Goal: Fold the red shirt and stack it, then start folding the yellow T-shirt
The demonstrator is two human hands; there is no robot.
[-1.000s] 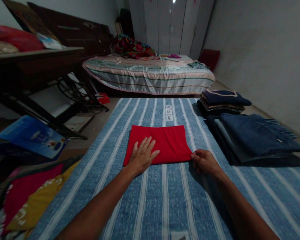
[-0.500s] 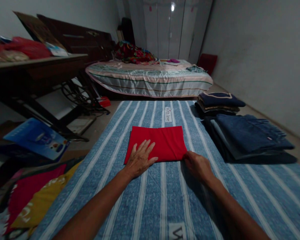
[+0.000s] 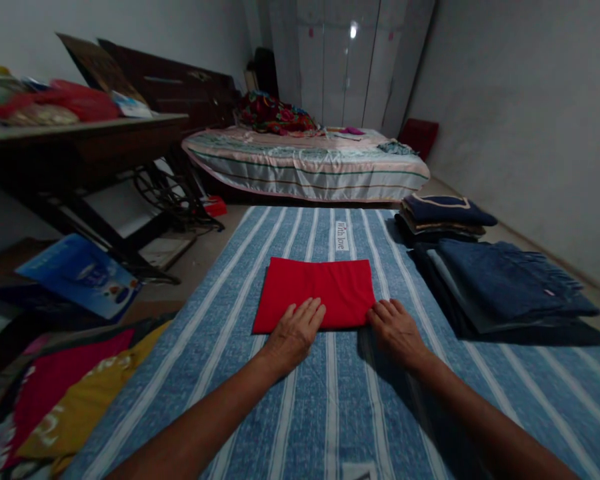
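A folded red cloth (image 3: 320, 290) lies flat on a blue and white striped sheet (image 3: 340, 400). My left hand (image 3: 296, 332) rests flat at the cloth's near edge, fingers stretched out on it. My right hand (image 3: 396, 328) lies at the cloth's near right corner, fingers together and bent slightly, touching the edge. Neither hand lifts the cloth.
Folded dark blue clothes (image 3: 500, 287) and a smaller folded pile (image 3: 443, 217) lie on the right. Red and yellow fabrics (image 3: 55, 400) are heaped at the lower left. A bed (image 3: 310, 163), a dark table (image 3: 80, 143) and a blue box (image 3: 83, 273) stand beyond.
My left hand slid back from the middle of the red cloth to its near edge. My right hand went from pinching the corner to resting flatter beside it.
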